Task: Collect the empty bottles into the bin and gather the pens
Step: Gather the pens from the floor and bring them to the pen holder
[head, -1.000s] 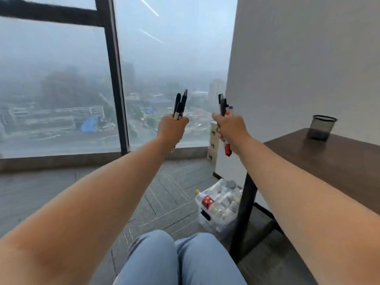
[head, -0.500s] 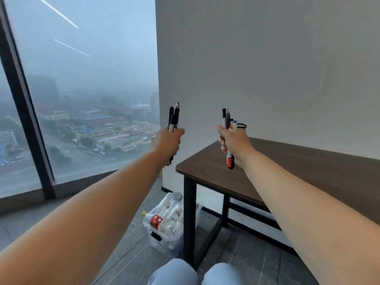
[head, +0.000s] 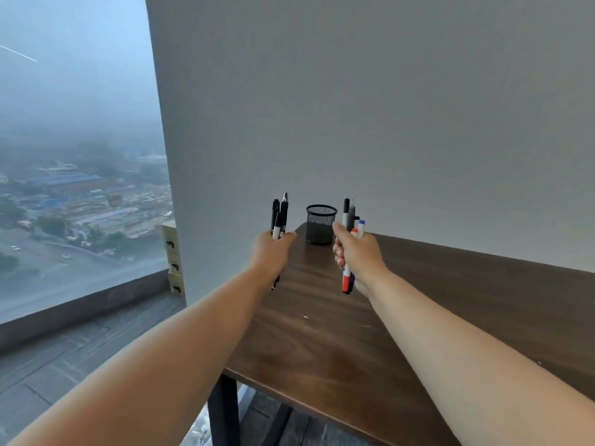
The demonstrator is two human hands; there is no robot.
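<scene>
My left hand [head: 271, 252] is closed around a bunch of black pens [head: 279, 217] held upright, their tips sticking up above my fist. My right hand [head: 355, 255] grips a second bunch of pens and markers [head: 351, 220], with a red-capped one poking out below. Both hands hover over the far end of the dark wooden table [head: 322, 342]. A black mesh pen cup [head: 320, 224] stands on the table between and just beyond the two hands. The bin with the bottles is almost out of view; only a pale sliver shows below the table edge.
A plain grey wall [head: 386, 107] rises right behind the table. A large window [head: 77, 156] fills the left side, with a low sill and grey floor planks [head: 64, 358] below. A small stack of wooden drawers [head: 172, 255] stands by the wall corner. A black table leg [head: 223, 410] drops at the front.
The view has swung right and up from the window and floor to the table. Both hands, still gripping their pens, now flank the mesh cup. The bin of bottles has slipped out of sight.
</scene>
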